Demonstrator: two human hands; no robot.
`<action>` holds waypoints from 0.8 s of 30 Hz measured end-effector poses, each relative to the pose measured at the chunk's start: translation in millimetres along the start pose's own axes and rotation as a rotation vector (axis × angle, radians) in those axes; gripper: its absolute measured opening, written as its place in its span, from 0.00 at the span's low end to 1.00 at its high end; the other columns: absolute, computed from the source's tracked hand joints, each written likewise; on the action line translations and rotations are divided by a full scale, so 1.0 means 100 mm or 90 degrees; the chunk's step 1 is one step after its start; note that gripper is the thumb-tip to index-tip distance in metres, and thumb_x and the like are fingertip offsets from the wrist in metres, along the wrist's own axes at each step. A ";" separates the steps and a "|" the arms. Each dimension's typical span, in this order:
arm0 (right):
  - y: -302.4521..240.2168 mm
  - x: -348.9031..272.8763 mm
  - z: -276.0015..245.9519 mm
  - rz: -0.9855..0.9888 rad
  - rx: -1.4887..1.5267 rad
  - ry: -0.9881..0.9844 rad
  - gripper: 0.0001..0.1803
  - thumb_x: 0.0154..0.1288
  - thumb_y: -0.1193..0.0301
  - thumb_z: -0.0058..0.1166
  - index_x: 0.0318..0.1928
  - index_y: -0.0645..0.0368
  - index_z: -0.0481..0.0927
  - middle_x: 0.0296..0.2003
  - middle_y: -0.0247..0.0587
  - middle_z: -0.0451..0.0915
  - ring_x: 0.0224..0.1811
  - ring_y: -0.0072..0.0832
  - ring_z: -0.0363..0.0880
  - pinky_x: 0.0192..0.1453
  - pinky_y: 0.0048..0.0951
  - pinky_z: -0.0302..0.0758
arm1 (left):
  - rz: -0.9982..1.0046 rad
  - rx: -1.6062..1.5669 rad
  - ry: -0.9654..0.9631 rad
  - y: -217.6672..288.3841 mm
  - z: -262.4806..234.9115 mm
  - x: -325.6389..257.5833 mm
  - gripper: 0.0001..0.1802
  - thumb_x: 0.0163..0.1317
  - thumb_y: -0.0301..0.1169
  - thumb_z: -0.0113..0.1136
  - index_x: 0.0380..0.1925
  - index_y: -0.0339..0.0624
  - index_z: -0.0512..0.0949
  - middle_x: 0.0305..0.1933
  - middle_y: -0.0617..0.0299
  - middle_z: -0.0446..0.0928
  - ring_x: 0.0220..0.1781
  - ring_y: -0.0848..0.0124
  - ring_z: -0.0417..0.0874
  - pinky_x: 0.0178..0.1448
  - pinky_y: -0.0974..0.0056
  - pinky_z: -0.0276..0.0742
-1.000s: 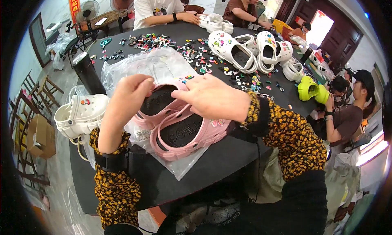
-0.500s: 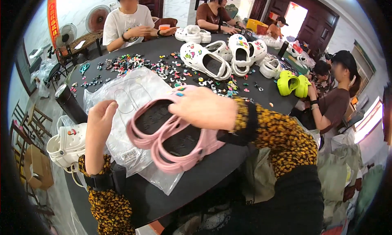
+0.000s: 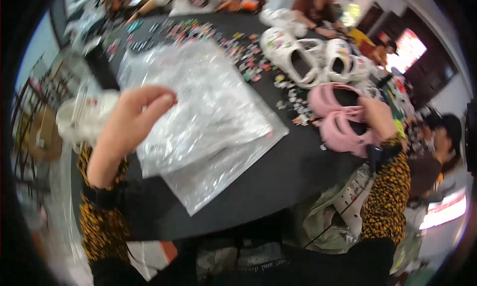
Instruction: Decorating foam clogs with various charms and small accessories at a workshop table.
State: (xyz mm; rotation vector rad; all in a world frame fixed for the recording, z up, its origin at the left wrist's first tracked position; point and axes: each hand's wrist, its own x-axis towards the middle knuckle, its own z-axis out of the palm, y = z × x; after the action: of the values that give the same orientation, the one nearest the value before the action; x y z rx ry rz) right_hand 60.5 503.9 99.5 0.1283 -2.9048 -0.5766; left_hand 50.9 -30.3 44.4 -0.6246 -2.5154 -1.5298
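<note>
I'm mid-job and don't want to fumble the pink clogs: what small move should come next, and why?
Probably ease the pink clogs flat onto the black table with the right hand: it grips them near the white clogs, to the right of the plastic bags, and blur hides whether they rest flat.

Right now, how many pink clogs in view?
2. Both are at the right hand, on the picture's right: the upper clog just below the white clogs, the lower clog beside it. Others could be hidden.
</note>
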 end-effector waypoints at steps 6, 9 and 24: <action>1.52 -0.15 1.07 0.229 0.540 -0.026 0.11 0.69 0.71 0.42 0.47 0.60 0.74 0.33 0.59 0.79 0.35 0.51 0.80 0.38 0.44 0.73 | -0.005 0.023 -0.082 0.27 -0.44 -0.82 0.17 0.71 0.35 0.48 0.42 0.31 0.80 0.39 0.53 0.82 0.42 0.68 0.83 0.49 0.64 0.78; 2.24 -0.13 1.52 0.007 0.062 0.012 0.17 0.67 0.76 0.43 0.55 0.55 0.75 0.35 0.55 0.81 0.36 0.49 0.81 0.39 0.43 0.74 | -0.115 0.067 -0.065 0.49 -0.63 -1.49 0.21 0.68 0.42 0.50 0.37 0.31 0.81 0.37 0.50 0.82 0.38 0.65 0.84 0.45 0.63 0.78; -0.62 -0.44 -0.05 -0.094 0.434 -0.057 0.15 0.74 0.73 0.45 0.55 0.66 0.77 0.49 0.42 0.80 0.51 0.28 0.78 0.54 0.25 0.73 | -0.719 0.015 -0.138 -1.05 0.00 -4.07 0.18 0.69 0.36 0.50 0.39 0.29 0.79 0.32 0.52 0.82 0.34 0.64 0.83 0.39 0.61 0.78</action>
State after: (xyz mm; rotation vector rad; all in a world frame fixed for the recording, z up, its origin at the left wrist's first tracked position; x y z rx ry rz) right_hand 107.9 449.8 72.9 0.4112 -3.0616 0.4233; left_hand 375.9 -185.6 -171.8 0.8647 -3.2321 -1.6892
